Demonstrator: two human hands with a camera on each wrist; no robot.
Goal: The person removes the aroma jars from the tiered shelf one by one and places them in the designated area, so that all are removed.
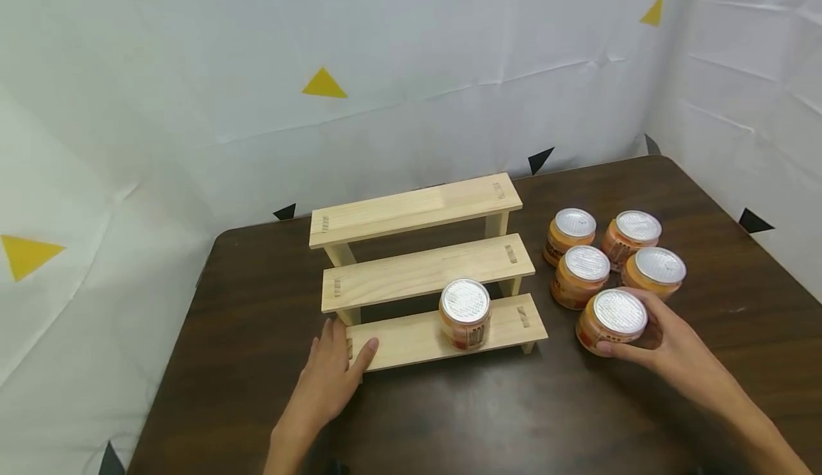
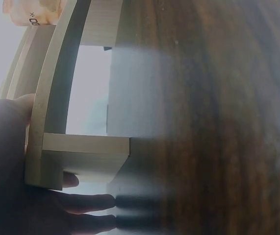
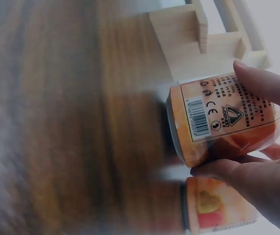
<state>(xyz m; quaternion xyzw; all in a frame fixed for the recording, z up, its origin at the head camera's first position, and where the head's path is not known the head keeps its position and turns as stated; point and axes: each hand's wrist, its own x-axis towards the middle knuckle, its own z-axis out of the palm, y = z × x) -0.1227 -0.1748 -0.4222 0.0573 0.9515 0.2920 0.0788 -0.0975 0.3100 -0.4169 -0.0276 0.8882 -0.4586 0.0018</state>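
Note:
My right hand (image 1: 648, 336) grips an orange-labelled jar (image 1: 613, 322) with a silvery round top, to the right of a three-step wooden shelf (image 1: 417, 210). In the right wrist view, the thumb and fingers hold opposite sides of this jar (image 3: 223, 120), and its label shows a barcode. A similar jar (image 1: 466, 318) stands on the lowest step, right of its middle. My left hand (image 1: 327, 375) holds the left end of that step. The left wrist view shows the thumb over the board (image 2: 46, 98) and fingers around its end, by the leg (image 2: 86, 144).
Several more matching jars (image 1: 587, 264) stand close together on the dark wood table (image 1: 257, 304), behind the held jar and right of the shelf. A white sheet (image 1: 411, 47) with yellow and black triangles hangs behind the table and along its sides.

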